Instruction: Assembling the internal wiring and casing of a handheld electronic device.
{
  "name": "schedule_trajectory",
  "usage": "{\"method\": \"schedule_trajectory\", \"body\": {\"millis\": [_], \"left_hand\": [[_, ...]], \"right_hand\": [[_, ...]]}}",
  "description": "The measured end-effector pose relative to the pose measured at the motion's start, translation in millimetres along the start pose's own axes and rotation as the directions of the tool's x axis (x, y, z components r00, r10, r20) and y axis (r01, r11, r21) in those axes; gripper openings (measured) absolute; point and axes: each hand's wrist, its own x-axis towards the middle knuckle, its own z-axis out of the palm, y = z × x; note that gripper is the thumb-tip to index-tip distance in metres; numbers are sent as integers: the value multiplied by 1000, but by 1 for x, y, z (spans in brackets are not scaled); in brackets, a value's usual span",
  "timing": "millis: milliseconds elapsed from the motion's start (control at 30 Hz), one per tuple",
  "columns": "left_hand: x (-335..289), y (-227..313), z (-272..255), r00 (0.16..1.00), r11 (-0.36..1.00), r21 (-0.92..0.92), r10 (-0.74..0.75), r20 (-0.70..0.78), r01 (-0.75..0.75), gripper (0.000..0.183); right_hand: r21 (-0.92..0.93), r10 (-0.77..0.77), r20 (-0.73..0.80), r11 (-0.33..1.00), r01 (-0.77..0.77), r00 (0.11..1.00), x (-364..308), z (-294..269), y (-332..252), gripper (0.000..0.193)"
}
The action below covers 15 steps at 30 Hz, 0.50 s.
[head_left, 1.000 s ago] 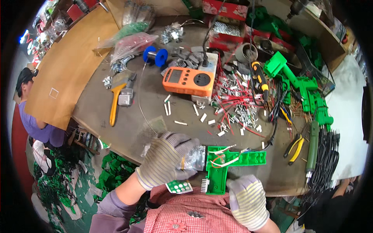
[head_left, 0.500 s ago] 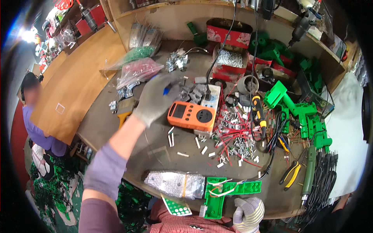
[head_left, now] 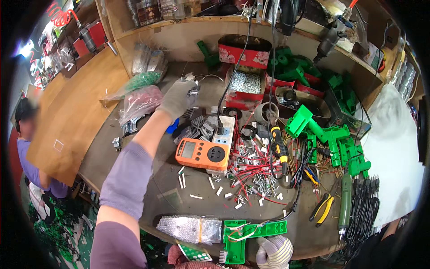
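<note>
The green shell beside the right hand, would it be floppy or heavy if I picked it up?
The green shell would probably feel stiff: its walls look like moulded plastic. It might feel light, since it looks hollow and open. The wires could flop, because they loop loosely across it.

No text, label, brand or number is legible. Surfaces inspected, by position from the grip of the left hand (head_left: 179,96):

- Orange meter (head_left: 201,154), nearer the wearer and to the right: display (head_left: 188,148) shows no readable figures; any button markings too small to read.
- White power strip (head_left: 228,130), right of the grip, beside the meter: blue patches, content unreadable.
- Red box (head_left: 242,56), beyond and right: pale patches on the front; print or wear cannot be determined.
- Wooden board (head_left: 76,121), left: a plain white square outline (head_left: 58,145).
- Green card (head_left: 195,253), left of the right hand (head_left: 275,252): white dots, no readable characters.
</note>
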Motion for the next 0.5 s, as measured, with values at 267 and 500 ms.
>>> {"method": "schedule_trajectory", "body": {"millis": [267,500], "left_hand": [[-175,136,-82,844,762,-383,526,-106,-523,39],[-229,224,-85,752,594,-743,630,191,-308,40]], "right_hand": [[508,377,-119,818,-270,918,-7,-11,1,15],[978,461,184,-173,-116,868,64,-33,-49,37]]}}
